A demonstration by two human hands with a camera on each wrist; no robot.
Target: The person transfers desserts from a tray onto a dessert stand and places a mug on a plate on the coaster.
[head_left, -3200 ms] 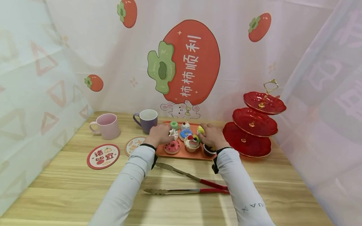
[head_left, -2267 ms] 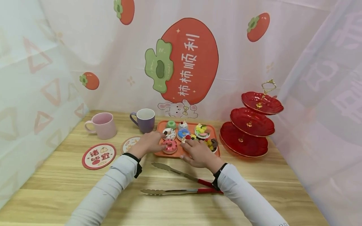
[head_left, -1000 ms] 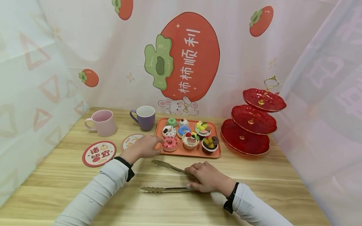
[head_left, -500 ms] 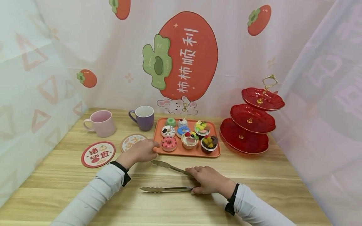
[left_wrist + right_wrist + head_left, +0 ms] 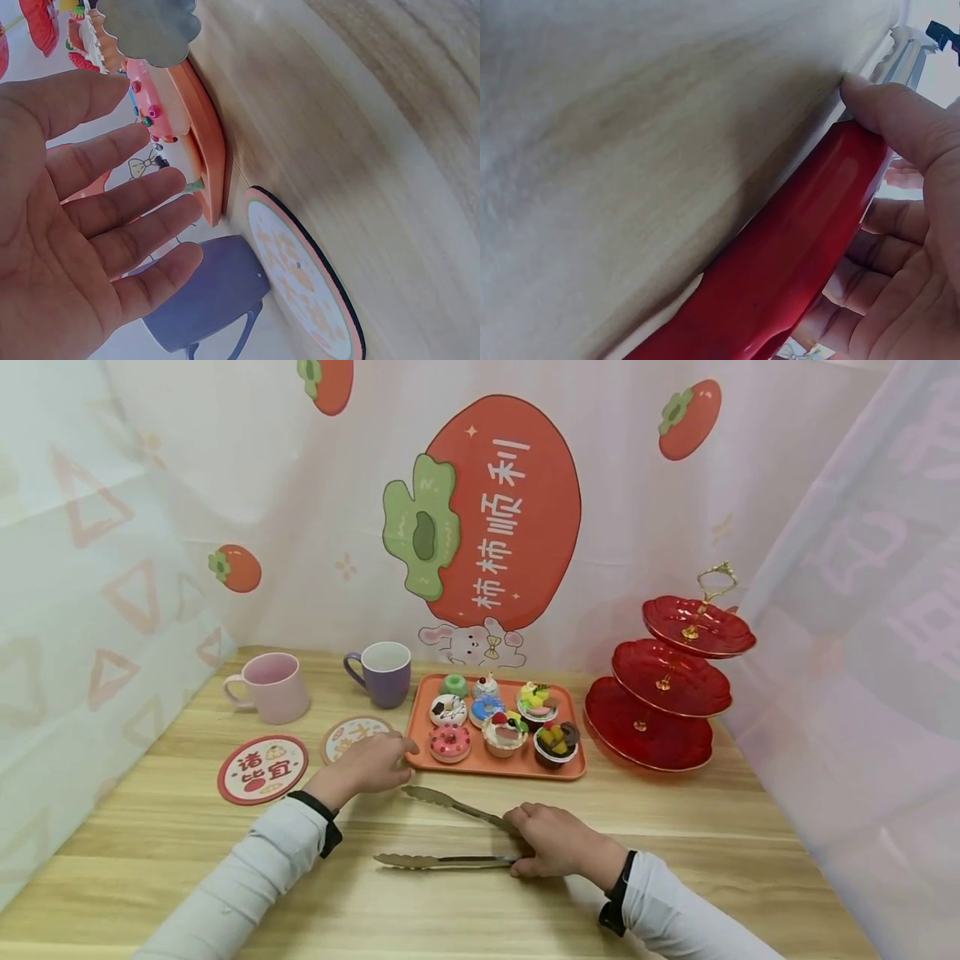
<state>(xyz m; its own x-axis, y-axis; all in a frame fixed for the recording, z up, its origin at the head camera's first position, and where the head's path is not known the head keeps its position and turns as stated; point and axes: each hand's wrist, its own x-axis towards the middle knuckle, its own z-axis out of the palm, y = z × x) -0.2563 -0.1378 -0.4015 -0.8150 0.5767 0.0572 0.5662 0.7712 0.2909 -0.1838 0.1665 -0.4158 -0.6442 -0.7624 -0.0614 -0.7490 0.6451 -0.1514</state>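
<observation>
Tongs (image 5: 459, 862) look light, stiff; I'd squeeze the red handle (image 5: 802, 225), right hand (image 5: 558, 840) gripping there, left hand (image 5: 366, 768) relaxed, uncurled, by the tray's (image 5: 491, 767) near-left corner.

I've drawn the left hand (image 5: 370, 764) off the pastries (image 5: 487, 707) and back to the near left corner of the tray (image 5: 480, 767). The right hand (image 5: 553, 840) I've brought from over the tray down to the tongs (image 5: 442, 862) in front of it (their red handles (image 5: 780, 251), visible before, now hide under it in my head view). The pastries on the tray all show uncovered.
</observation>
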